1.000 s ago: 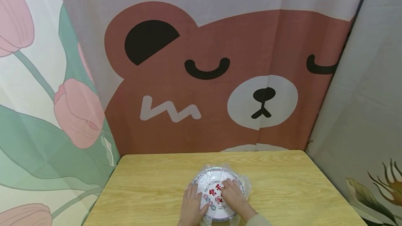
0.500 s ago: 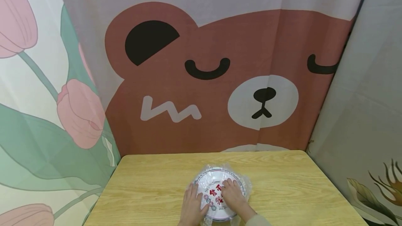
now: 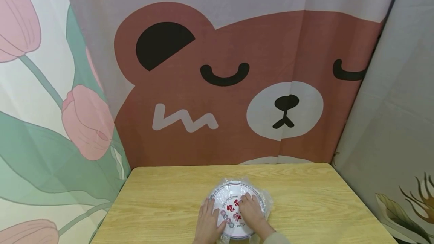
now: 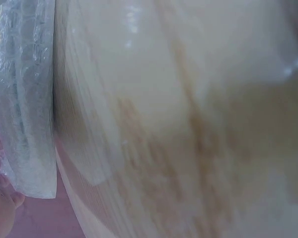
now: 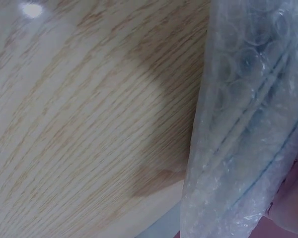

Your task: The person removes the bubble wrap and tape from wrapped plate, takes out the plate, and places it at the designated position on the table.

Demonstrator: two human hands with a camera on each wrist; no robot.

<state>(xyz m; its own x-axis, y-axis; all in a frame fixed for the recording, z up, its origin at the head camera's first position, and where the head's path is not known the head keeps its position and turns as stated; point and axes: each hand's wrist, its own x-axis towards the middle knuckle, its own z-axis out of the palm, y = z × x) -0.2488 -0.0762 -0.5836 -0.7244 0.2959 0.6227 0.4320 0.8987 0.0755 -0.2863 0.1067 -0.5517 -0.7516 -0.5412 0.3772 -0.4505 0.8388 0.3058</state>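
Observation:
A round white plate with red characters and small flower prints lies on the table, inside clear bubble wrap. My left hand rests on its left side with fingers extended and thumb spread over the face. On the right half lies my right hand, fingers bent near the red characters; I cannot tell whether they pinch the film. The left wrist view has the edge of the bubble wrap at the left. Dark rim lines show through the bubble wrap in the right wrist view.
The wood-grain table spreads around the plate. Behind it hangs a curtain with a bear print, a tulip-print curtain is at the left, and a pale curtain borders the right side.

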